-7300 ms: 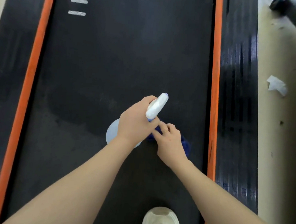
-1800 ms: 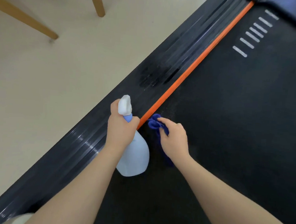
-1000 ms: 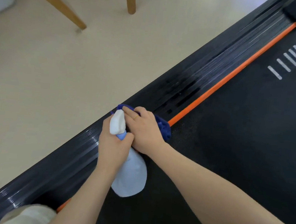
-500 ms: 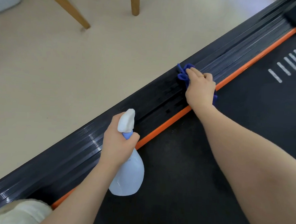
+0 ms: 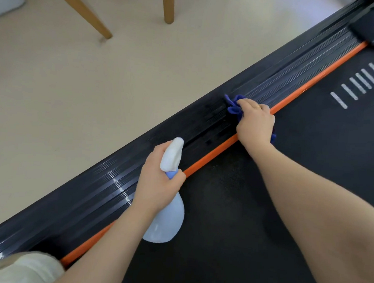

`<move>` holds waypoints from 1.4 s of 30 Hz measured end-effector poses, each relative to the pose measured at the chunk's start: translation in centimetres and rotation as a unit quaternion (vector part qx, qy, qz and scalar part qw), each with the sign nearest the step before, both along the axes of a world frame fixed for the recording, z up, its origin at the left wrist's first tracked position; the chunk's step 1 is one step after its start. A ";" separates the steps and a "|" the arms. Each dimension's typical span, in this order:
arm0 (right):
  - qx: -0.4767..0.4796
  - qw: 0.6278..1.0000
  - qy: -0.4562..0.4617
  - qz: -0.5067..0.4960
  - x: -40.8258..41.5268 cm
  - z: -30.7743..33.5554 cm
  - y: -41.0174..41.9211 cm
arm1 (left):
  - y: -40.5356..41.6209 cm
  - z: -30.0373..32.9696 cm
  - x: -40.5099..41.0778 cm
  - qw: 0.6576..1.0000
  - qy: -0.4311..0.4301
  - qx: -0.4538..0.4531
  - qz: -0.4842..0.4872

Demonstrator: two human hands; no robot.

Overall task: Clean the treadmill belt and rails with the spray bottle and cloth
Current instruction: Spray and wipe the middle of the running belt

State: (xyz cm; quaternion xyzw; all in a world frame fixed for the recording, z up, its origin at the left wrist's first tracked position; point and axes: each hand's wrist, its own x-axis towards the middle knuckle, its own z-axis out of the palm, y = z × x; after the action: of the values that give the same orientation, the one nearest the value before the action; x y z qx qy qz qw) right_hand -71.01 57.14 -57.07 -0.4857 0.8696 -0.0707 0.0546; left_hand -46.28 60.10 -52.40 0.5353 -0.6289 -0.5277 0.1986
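The black treadmill belt [image 5: 300,170] runs diagonally across the right side, edged by an orange strip [image 5: 209,155]. Left of the strip lies the ribbed black side rail [image 5: 118,181]. My right hand [image 5: 256,123] grips a crumpled blue cloth [image 5: 234,106] and presses it on the rail, the cloth mostly hidden under the hand. My left hand [image 5: 157,181] holds the neck of a pale blue spray bottle [image 5: 165,223] with a white head, above the orange strip and the belt's edge.
Beige floor [image 5: 75,90] lies left of the treadmill. Wooden chair legs [image 5: 89,13] stand at the top. White stripes [image 5: 358,86] mark the belt at upper right. My white shoe [image 5: 25,269] shows at the bottom left, on the rail.
Over the last second my right hand slid the cloth up the rail, away from the bottle, then stayed about there. My left hand with the bottle barely moved.
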 end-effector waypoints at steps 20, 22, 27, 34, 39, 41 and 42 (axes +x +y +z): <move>0.012 0.990 0.012 0.139 5.4 0.3 -0.7 | -0.7 -1.2 -0.6 1.000 -0.006 -0.002 -0.012; -0.001 0.978 0.004 0.211 7.9 -0.3 0.8 | -0.7 -1.1 -0.5 1.000 -0.002 -0.006 -0.012; 0.004 0.987 0.004 0.163 4.8 -0.4 -0.3 | -0.6 -1.1 -0.3 1.000 -0.009 -0.013 -0.020; 0.007 0.998 -0.009 0.060 4.1 0.0 -1.3 | -0.6 -1.3 -0.2 1.000 -0.005 -0.024 -0.014; -0.036 0.983 -0.007 0.182 5.3 -0.7 2.0 | -0.5 -1.4 -0.1 0.999 -0.018 -0.032 -0.014; -0.039 0.985 0.021 0.168 3.9 -0.8 1.4 | -0.6 -1.5 -0.4 0.999 -0.026 -0.035 -0.020; -0.036 0.989 0.029 0.139 3.0 -0.7 0.7 | -0.6 -1.5 -0.5 0.999 -0.027 -0.035 -0.023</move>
State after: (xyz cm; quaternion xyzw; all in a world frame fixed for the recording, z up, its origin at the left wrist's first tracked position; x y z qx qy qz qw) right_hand -67.99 57.88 -57.73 -0.6052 0.7918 -0.0799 0.0214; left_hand -46.76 59.52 -53.90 0.5277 -0.6641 -0.4953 0.1877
